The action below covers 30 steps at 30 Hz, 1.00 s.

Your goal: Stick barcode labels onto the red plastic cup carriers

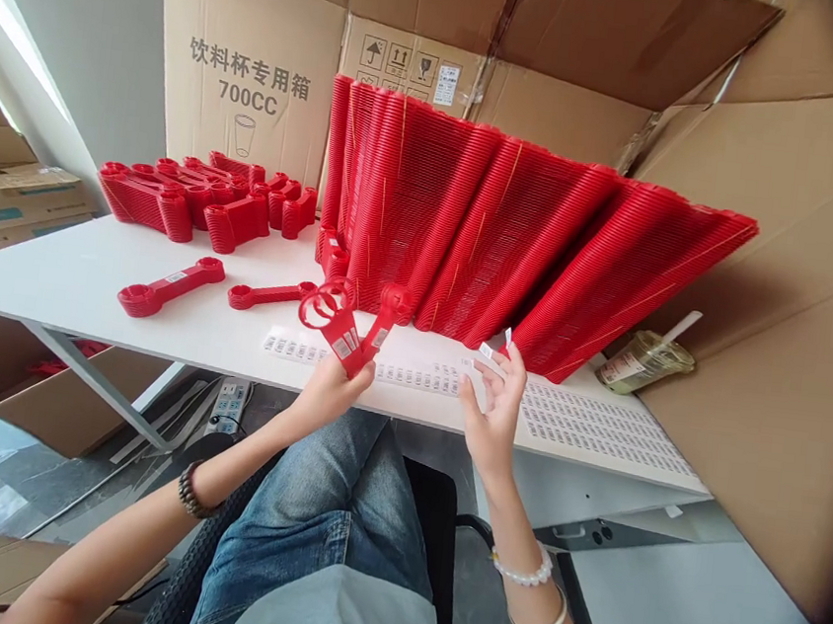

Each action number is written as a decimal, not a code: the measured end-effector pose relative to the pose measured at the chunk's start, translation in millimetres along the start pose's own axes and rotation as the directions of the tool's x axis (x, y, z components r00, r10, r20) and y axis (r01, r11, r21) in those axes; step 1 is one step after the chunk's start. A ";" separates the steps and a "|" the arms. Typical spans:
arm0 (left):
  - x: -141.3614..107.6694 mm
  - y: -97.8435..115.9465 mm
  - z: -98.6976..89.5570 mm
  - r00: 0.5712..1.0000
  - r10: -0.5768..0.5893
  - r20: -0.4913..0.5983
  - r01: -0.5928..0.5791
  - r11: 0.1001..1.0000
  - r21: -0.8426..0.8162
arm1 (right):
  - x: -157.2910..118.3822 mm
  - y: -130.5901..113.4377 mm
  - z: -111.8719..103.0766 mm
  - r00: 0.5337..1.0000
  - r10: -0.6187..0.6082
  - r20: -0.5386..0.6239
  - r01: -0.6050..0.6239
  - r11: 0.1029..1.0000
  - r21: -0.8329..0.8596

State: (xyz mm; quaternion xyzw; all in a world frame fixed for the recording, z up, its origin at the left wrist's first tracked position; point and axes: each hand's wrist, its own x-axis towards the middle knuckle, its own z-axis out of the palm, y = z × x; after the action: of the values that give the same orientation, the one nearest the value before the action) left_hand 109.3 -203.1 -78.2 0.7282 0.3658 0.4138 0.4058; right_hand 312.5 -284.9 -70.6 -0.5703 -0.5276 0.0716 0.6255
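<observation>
Left hand (334,388) is gripping red handles (352,340) in front of the tall red stack (470,228); right hand (496,410), nearer the stack's right end, is holding small labels (488,350) on its fingertips.

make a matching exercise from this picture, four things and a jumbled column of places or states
1. left hand
2. right hand
3. clear plastic cup with pale straw
4. white power strip

A. at the right end of the white table
B. has small white labels at its fingers
C. below the table
D. holding red plastic pieces

Pairs: 1-D, 2-B, 3-A, 4-C
</observation>
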 end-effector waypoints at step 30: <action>-38.9 19.9 18.1 0.816 0.253 0.520 -0.514 0.729 0.452 | -22.6 -59.3 -17.4 0.843 -0.500 -0.196 0.418 0.840 -0.347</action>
State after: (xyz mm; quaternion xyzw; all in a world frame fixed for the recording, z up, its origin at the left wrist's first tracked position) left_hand 114.4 -250.1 -78.3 0.9479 0.2125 0.1922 0.1394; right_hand 285.2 -331.7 -33.3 -0.5153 -0.5609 -0.2411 0.6014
